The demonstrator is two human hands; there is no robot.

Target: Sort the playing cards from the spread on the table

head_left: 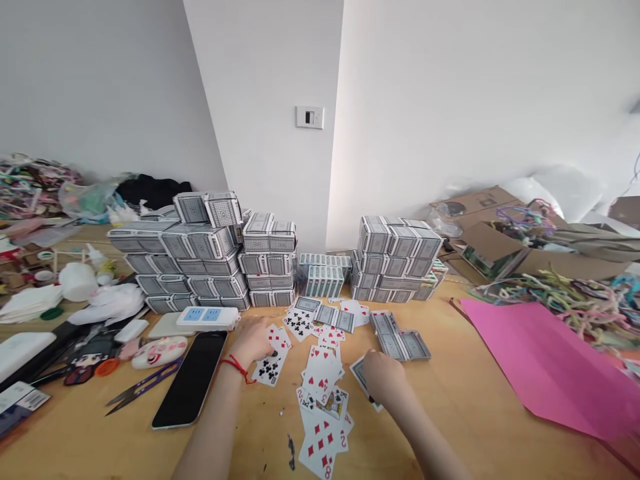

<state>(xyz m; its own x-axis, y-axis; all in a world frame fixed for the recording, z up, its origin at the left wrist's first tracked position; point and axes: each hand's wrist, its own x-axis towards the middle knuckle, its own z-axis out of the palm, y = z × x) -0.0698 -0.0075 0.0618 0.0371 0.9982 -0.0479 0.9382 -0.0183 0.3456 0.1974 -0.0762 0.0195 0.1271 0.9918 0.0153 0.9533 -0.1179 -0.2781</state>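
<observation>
Loose playing cards [323, 393] lie scattered face up and face down on the wooden table [470, 393], straight ahead of me. My left hand [254, 340], a red string around its wrist, rests on a few face-up cards [273, 357] with the fingers curled over them. My right hand [383, 375] is closed on a face-down card [361, 377] at the right edge of the spread. An open card box [400, 341] lies just beyond my right hand.
Stacks of boxed card decks [210, 257] [397, 257] line the wall. A black phone [191, 387], scissors [143, 387] and a white power strip [207, 317] lie at the left. A pink paper sheet [545, 363] and cardboard boxes with coloured cords [540, 247] are at the right.
</observation>
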